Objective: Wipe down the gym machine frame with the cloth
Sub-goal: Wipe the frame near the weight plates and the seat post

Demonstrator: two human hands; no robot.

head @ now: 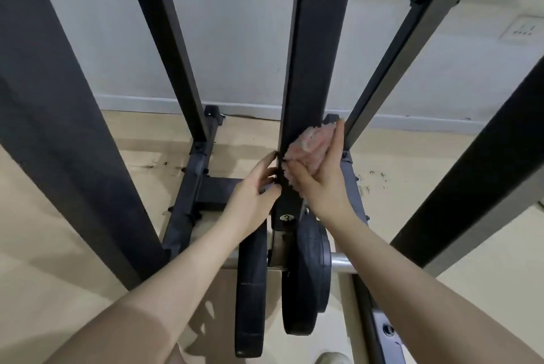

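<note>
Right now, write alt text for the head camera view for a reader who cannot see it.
A right hand presses a pink cloth against the dark central upright of a gym machine frame, while the left hand grips the upright's left edge. Two black weight plates hang on a silver bar below, above a pale floor.

Even, soft indoor light, moderately bright; source itself out of view. Pale white wall evenly lit, no glare. Faint soft shadows of arms on beige floor near bottom centre. Dull highlight on silver metal bar. Wide-angle distortion: dark metal frame uprights splay outward toward edges. Slight softness and compression blur throughout; fluffy pink cloth lacks fine detail.
</note>
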